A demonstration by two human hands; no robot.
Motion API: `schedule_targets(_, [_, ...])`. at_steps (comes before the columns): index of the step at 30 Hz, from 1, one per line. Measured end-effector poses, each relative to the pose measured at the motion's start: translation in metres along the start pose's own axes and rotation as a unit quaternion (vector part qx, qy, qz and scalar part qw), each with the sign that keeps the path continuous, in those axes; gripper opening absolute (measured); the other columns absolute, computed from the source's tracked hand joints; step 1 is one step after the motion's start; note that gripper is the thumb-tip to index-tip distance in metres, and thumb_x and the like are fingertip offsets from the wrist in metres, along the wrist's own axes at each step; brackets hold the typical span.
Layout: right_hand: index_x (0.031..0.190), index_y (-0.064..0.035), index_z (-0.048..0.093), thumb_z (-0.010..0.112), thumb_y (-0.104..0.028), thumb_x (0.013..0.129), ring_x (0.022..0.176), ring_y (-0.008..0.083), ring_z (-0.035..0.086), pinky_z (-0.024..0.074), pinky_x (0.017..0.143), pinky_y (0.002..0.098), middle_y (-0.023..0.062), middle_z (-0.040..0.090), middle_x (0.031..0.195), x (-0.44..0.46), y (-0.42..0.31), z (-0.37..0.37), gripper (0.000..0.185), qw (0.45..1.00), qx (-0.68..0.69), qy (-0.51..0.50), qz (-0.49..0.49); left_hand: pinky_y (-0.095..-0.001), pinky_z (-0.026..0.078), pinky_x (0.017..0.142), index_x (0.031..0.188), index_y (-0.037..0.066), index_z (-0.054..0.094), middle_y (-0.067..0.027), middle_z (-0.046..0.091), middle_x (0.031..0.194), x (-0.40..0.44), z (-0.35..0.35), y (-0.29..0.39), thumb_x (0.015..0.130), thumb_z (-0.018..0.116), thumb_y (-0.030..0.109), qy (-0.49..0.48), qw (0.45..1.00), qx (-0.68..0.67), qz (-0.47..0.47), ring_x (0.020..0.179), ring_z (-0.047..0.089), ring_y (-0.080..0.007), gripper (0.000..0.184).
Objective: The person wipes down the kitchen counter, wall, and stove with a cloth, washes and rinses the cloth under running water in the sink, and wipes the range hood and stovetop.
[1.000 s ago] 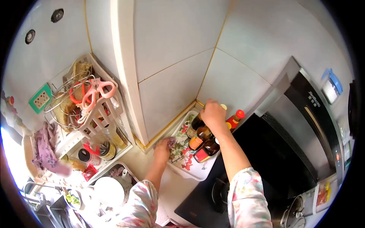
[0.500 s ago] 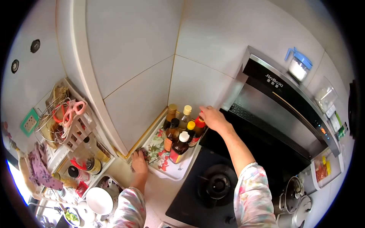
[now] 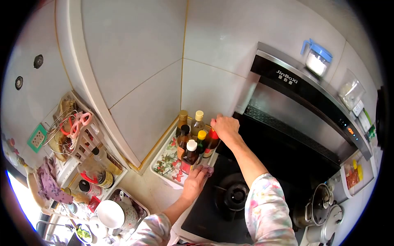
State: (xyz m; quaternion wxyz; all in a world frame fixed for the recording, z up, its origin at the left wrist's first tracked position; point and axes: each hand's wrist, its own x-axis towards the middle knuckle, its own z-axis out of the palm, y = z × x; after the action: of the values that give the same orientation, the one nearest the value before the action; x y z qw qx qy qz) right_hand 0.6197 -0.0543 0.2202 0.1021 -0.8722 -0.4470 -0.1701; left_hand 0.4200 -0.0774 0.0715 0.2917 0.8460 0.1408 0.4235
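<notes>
In the corner by the wall, a floral tray (image 3: 166, 159) with a white rim holds several sauce bottles. My right hand (image 3: 226, 128) is closed round the red top of a dark bottle (image 3: 211, 142) at the tray's right side. My left hand (image 3: 193, 184) is at the tray's front right corner, fingers closed on a crumpled purplish cloth (image 3: 209, 171). Just behind that hand stands a white-capped bottle (image 3: 189, 156). A yellow-capped bottle (image 3: 200, 141) is between it and the red-topped one. Part of the tray's front edge is hidden by my left hand.
A black gas stove (image 3: 201, 224) adjoins the tray on the right, below a range hood (image 3: 299, 88). Lidded pots (image 3: 318, 205) stand at the far right. To the left are a rack with bottles (image 3: 98, 174), pink scissors (image 3: 82, 123) and a white bowl (image 3: 111, 214).
My left hand has moved right, from the counter left of the tray to its front right corner, with the cloth now plainly visible. My right hand stays at the red-topped bottle.
</notes>
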Motion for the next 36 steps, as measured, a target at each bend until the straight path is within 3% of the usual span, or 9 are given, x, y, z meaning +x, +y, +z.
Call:
schedule_targets(8, [0.081,-0.0031,0.062,0.054,-0.035,0.082,0.062,0.0323,0.063,0.0489,0.056,0.0446,0.0154,0.063,0.066,-0.017,-0.009,-0.018,0.033,0.996,0.03,-0.063,-0.053,-0.0379,0.05,0.08,0.1,-0.001,0.059,-0.0178,0.061,0.102,-0.01,-0.014,-0.05,0.069,0.049,-0.011,0.062,0.99,0.1,-0.075,0.094,0.06,-0.0323,0.034])
schedule_targets(13, [0.077,-0.0037,0.063,0.055,-0.034,0.081,0.063,0.03,0.065,0.0497,0.054,0.0427,0.0138,0.064,0.065,-0.044,-0.027,-0.03,0.032,0.992,0.047,-0.056,-0.106,-0.0307,0.045,0.086,0.114,0.0,0.052,-0.011,0.056,0.106,0.0,-0.043,-0.014,0.082,0.049,-0.006,0.083,0.929,-0.201,-0.299,0.1,0.056,-0.0219,0.033])
schedule_targets(15, [0.075,-0.0042,0.062,0.054,-0.034,0.081,0.061,0.03,0.064,0.0491,0.052,0.0428,0.0139,0.063,0.063,-0.057,-0.037,-0.036,0.032,0.99,0.062,-0.059,-0.114,-0.0346,0.04,0.095,0.117,0.001,0.051,-0.0146,0.052,0.119,0.016,-0.047,0.009,0.08,0.052,-0.006,0.175,0.947,-0.203,-0.179,0.11,0.051,-0.0273,0.038])
schedule_targets(18, [0.075,-0.0043,0.061,0.052,-0.034,0.085,0.056,0.0311,0.063,0.0477,0.048,0.0434,0.0134,0.062,0.059,-0.075,-0.051,-0.037,0.032,0.987,0.079,-0.036,-0.136,-0.037,0.028,0.104,0.133,0.0,0.032,-0.0191,0.036,0.133,0.045,-0.033,0.027,0.087,0.05,0.004,0.117,0.97,-0.185,-0.105,0.124,0.036,-0.0308,0.049])
schedule_targets(19, [0.075,-0.0043,0.06,0.052,-0.033,0.085,0.056,0.0318,0.062,0.0475,0.048,0.0438,0.0134,0.062,0.059,-0.079,-0.055,-0.038,0.032,0.986,0.08,-0.035,-0.144,-0.0391,0.025,0.105,0.135,0.0,0.029,-0.0203,0.035,0.133,0.043,-0.015,0.021,0.088,0.05,0.009,0.101,0.937,-0.283,-0.176,0.125,0.034,-0.0328,0.052])
schedule_targets(24, [0.068,-0.0019,0.057,0.047,-0.032,0.09,0.041,0.0314,0.057,0.043,0.036,0.0414,0.0148,0.054,0.045,-0.089,-0.053,-0.039,0.038,0.985,0.079,0.025,-0.149,-0.0402,0.025,0.105,0.135,-0.002,0.025,-0.0216,0.035,0.133,0.004,0.006,-0.016,0.088,0.052,0.017,0.09,0.985,-0.09,-0.116,0.124,0.034,-0.036,0.058])
schedule_targets(27, [0.066,-0.0031,0.056,0.047,-0.033,0.09,0.044,0.0312,0.059,0.0444,0.038,0.0416,0.0145,0.056,0.048,-0.089,-0.057,-0.04,0.039,0.987,0.09,0.008,-0.13,-0.0386,0.033,0.098,0.127,-0.003,0.034,-0.0228,0.043,0.124,-0.043,0.022,-0.048,0.086,0.054,0.014,0.07,0.964,-0.192,-0.17,0.116,0.042,-0.0376,0.048])
schedule_targets(30, [0.083,-0.0015,0.059,0.043,-0.038,0.091,0.059,0.0345,0.063,0.0494,0.051,0.0437,0.0185,0.062,0.062,-0.087,-0.066,-0.04,0.041,0.99,0.103,-0.057,-0.076,-0.0367,0.044,0.079,0.118,-0.002,0.045,-0.016,0.051,0.105,-0.065,0.022,-0.059,0.087,0.053,0.008,0.063,0.953,-0.153,-0.255,0.088,0.052,-0.0275,0.034])
schedule_targets(36, [0.127,-0.0042,0.043,0.035,-0.05,0.093,0.106,0.0313,0.056,0.044,0.089,0.0392,0.0201,0.055,0.119,-0.148,-0.051,-0.066,0.057,0.931,0.305,-0.188,0.065,-0.0409,0.042,0.08,0.102,-0.004,0.053,-0.0196,0.051,0.094,-0.002,-0.051,0.052,0.082,0.057,0.008,0.106,0.964,-0.12,-0.211,0.089,0.05,-0.0377,0.023])
